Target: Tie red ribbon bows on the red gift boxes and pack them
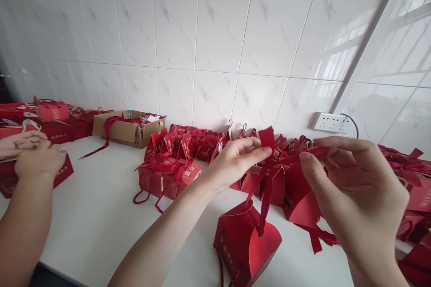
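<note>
Just above the white table, my left hand [235, 157] pinches one end of a red ribbon [266, 195] between thumb and fingers. My right hand [357, 193] is closed on another stretch of the same ribbon, pulled out to the right. The ribbon runs down to the top of a small red gift box [242, 242] with curved flaps and a rope handle, which stands below and between my hands. Its underside is partly cut off by the frame. Behind my hands are more red gift boxes [276, 184], partly hidden by them.
A box with a tied bow [168, 175] lies left of my forearm. A cardboard box [117, 132] of ribbons stands near the tiled wall. A co-worker's hands [40, 157] are over a red box at far left. A power strip [332, 122] is on the wall.
</note>
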A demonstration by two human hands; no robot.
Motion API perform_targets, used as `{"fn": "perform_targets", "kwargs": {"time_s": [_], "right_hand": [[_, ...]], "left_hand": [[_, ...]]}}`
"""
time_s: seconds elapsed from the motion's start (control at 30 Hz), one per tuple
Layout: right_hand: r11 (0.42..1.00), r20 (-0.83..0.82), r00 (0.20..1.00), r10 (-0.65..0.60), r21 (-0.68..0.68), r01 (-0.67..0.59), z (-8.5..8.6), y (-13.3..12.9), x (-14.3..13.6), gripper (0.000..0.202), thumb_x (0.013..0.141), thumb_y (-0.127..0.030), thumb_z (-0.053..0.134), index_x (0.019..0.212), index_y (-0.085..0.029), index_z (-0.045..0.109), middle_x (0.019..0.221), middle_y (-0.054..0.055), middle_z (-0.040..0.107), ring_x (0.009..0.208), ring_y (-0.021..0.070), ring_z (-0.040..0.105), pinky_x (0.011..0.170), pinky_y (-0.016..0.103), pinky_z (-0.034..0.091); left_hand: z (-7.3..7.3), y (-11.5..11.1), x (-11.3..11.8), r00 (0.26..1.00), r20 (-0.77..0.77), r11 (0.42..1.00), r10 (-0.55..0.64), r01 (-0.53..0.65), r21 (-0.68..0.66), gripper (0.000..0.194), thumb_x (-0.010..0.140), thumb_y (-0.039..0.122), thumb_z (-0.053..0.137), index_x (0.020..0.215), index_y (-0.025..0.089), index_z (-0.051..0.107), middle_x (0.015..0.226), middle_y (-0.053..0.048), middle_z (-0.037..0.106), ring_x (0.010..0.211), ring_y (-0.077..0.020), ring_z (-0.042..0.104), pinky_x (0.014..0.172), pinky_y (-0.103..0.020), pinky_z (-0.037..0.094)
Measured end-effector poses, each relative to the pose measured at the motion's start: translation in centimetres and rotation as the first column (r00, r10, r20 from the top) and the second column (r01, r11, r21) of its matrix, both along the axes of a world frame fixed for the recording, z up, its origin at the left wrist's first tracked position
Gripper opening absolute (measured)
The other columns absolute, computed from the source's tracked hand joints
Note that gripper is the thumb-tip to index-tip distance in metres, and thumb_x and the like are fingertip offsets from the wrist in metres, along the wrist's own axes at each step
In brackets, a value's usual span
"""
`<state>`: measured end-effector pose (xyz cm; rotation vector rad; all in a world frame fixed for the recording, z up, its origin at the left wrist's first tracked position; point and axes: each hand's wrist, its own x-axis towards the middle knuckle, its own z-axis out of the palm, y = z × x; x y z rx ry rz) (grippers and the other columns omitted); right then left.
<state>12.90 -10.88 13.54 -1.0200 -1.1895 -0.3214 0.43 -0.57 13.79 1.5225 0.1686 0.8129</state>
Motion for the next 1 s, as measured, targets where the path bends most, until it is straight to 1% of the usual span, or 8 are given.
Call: {"fn": "perform_targets", "kwargs": {"time_s": [0.07,0.17,0.3,0.4,0.57,0.67,0.8,1.0], "right_hand": [[0.998,0.013,1.000,-0.006,-0.058,0.007,0.0,-0.2,0.1,0.019,0.076,-0.027,0.068,0.093,-0.026,0.060,0.085,0.001,0.063,0.072,0.0155,0.062,0.069,0.030,0.056],[0.988,0.077,0.996,-0.039,-0.148,0.050,-0.1,-0.6,0.2,0.014,0.077,-0.030,0.067,0.090,-0.025,0.062,0.082,0.001,0.066,0.065,0.0146,0.062,0.053,0.025,0.051],[0.961,0.172,0.983,-0.068,-0.254,0.111,0.2,-1.2,0.4,0.006,0.080,-0.028,0.062,0.085,-0.025,0.064,0.078,0.000,0.068,0.049,0.0101,0.055,0.035,0.020,0.037],[0.944,0.191,0.981,-0.039,-0.315,0.099,0.6,-1.5,0.4,0.004,0.079,-0.025,0.060,0.081,-0.025,0.064,0.068,-0.003,0.065,0.035,0.0059,0.042,0.031,0.020,0.031],[0.899,0.126,0.991,-0.039,-0.429,0.090,0.5,-2.4,0.0,0.005,0.077,-0.022,0.060,0.076,-0.024,0.064,0.068,-0.004,0.065,0.035,0.0057,0.039,0.034,0.020,0.033],[0.880,0.016,0.997,-0.072,-0.469,0.072,-0.9,-3.6,-0.3,0.004,0.076,-0.023,0.061,0.075,-0.024,0.064,0.060,-0.004,0.062,0.038,0.0078,0.042,0.035,0.020,0.033],[0.901,-0.167,0.983,-0.079,-0.434,-0.001,-3.6,-5.9,-0.4,0.004,0.077,-0.027,0.063,0.079,-0.024,0.065,0.067,-0.001,0.066,0.055,0.0127,0.057,0.042,0.020,0.039],[0.905,-0.336,0.928,-0.160,-0.425,0.002,-7.5,-10.1,-0.5,0.014,0.078,-0.035,0.065,0.078,-0.021,0.062,0.067,0.000,0.063,0.056,0.0125,0.055,0.043,0.019,0.041]], "left_hand": [[-0.1,0.2,0.3,0.997,0.068,0.997,0.027,-0.021,-0.077,0.019,0.079,0.033,0.066,0.077,0.014,0.063,0.081,-0.001,0.060,0.078,-0.0114,0.057,0.076,-0.029,0.048],[-0.3,0.4,0.7,0.986,0.162,0.981,0.044,-0.012,-0.194,0.018,0.073,0.029,0.071,0.071,0.014,0.063,0.075,0.001,0.059,0.070,-0.0079,0.056,0.070,-0.024,0.048],[-0.4,0.9,0.8,0.986,0.149,0.969,0.080,-0.042,-0.244,0.019,0.069,0.029,0.074,0.067,0.013,0.064,0.066,0.001,0.062,0.062,-0.0070,0.058,0.068,-0.024,0.049],[-0.4,1.4,0.7,0.986,0.120,0.963,0.115,-0.081,-0.256,0.020,0.067,0.030,0.075,0.070,0.012,0.066,0.061,0.000,0.064,0.059,-0.0087,0.060,0.067,-0.025,0.050],[-0.8,1.8,0.6,0.964,0.146,0.915,0.221,-0.153,-0.374,0.017,0.065,0.023,0.076,0.066,0.012,0.063,0.058,0.001,0.063,0.055,-0.0085,0.061,0.066,-0.025,0.052],[-1.9,2.2,0.5,0.947,0.138,0.871,0.290,-0.202,-0.447,0.014,0.065,0.018,0.074,0.067,0.011,0.062,0.058,0.001,0.062,0.054,-0.0090,0.061,0.063,-0.025,0.052],[-4.3,3.3,-0.2,0.912,0.097,0.809,0.399,-0.300,-0.506,0.015,0.065,0.016,0.074,0.069,0.012,0.060,0.061,0.001,0.062,0.053,-0.0086,0.061,0.063,-0.025,0.053],[-8.1,4.7,-1.3,0.889,-0.017,0.756,0.458,-0.400,-0.519,0.016,0.067,0.014,0.073,0.068,0.012,0.058,0.060,0.001,0.061,0.053,-0.0084,0.061,0.062,-0.024,0.054]]}}
